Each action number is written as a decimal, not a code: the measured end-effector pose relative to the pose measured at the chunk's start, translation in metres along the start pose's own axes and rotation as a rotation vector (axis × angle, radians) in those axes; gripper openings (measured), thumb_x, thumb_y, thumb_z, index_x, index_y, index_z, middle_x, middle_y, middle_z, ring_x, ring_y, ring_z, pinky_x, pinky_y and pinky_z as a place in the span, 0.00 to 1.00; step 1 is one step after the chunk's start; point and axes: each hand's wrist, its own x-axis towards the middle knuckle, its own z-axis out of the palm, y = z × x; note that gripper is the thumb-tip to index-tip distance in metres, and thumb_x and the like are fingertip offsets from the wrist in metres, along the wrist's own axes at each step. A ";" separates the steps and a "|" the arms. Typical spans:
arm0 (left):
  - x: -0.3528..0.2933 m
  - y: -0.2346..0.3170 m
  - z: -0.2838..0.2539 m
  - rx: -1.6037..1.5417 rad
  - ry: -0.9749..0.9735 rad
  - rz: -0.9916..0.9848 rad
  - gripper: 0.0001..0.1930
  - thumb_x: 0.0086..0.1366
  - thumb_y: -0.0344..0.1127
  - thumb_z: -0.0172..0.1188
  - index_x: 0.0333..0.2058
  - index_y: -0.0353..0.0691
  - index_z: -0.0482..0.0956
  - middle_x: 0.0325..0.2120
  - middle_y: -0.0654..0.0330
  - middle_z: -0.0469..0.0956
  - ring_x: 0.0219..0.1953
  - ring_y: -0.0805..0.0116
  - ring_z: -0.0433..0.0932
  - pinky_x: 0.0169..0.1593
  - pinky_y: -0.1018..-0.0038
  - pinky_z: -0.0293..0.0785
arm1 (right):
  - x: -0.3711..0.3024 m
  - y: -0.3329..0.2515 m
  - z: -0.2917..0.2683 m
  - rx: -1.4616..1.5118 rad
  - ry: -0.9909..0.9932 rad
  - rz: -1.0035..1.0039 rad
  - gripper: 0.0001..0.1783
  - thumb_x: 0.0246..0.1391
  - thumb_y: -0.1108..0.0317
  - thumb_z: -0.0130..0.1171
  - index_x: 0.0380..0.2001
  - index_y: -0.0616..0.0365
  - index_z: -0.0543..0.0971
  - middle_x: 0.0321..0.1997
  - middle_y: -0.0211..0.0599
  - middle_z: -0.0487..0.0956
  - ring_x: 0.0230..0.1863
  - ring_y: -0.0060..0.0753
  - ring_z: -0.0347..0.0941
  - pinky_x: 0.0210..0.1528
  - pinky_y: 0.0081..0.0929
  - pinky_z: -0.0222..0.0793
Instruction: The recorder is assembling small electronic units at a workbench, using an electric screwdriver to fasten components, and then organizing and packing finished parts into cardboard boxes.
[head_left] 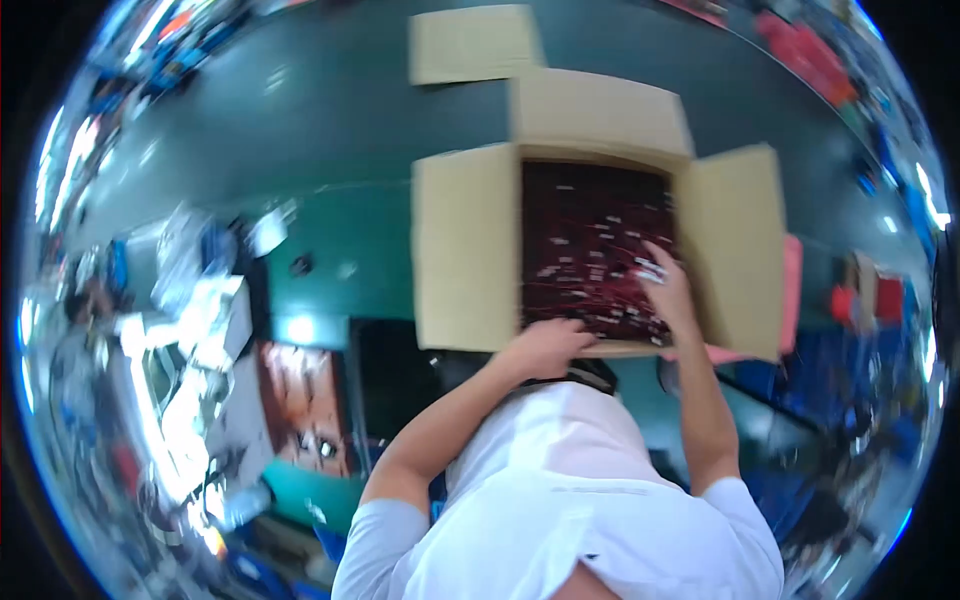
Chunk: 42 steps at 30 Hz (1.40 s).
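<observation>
Left hand (548,348): fingers bent at carton's (465,250) near rim, likely bracing; right hand (668,292): half-spread inside carton; both grips unclear.

The box (466,250) is tan, its contents (590,262) dark red flecked white, the floor (345,235) green.

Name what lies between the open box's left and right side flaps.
The head view shows pale-flecked dark red contents between the left flap and right flap; the right hand reaches in, the left hand is at the near edge.
</observation>
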 end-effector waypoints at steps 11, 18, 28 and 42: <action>-0.009 -0.001 -0.007 0.042 0.014 -0.034 0.28 0.50 0.26 0.58 0.54 0.43 0.75 0.44 0.51 0.76 0.47 0.48 0.76 0.48 0.57 0.75 | 0.005 -0.038 0.015 -0.106 0.190 0.024 0.10 0.49 0.73 0.66 0.37 0.58 0.79 0.30 0.47 0.81 0.31 0.41 0.80 0.35 0.34 0.72; 0.000 0.008 -0.014 0.030 -0.113 -0.045 0.32 0.52 0.23 0.55 0.59 0.43 0.71 0.51 0.52 0.74 0.52 0.49 0.73 0.56 0.60 0.72 | 0.005 -0.076 -0.014 -0.220 0.242 -0.011 0.10 0.53 0.64 0.66 0.34 0.59 0.81 0.26 0.54 0.79 0.26 0.52 0.76 0.30 0.39 0.68; 0.001 0.002 -0.006 0.048 -0.079 -0.033 0.30 0.55 0.28 0.59 0.60 0.42 0.71 0.51 0.51 0.74 0.52 0.50 0.74 0.57 0.60 0.72 | 0.000 -0.105 -0.027 -0.216 0.271 0.069 0.18 0.58 0.56 0.64 0.31 0.63 0.81 0.18 0.48 0.73 0.19 0.40 0.66 0.25 0.36 0.61; 0.000 0.006 -0.011 -0.072 0.047 -0.030 0.28 0.59 0.46 0.66 0.56 0.38 0.75 0.46 0.48 0.76 0.50 0.48 0.75 0.54 0.60 0.73 | 0.009 -0.146 -0.063 0.111 0.314 0.168 0.28 0.60 0.49 0.63 0.13 0.56 0.73 0.12 0.16 0.61 0.15 0.10 0.53 0.19 0.21 0.44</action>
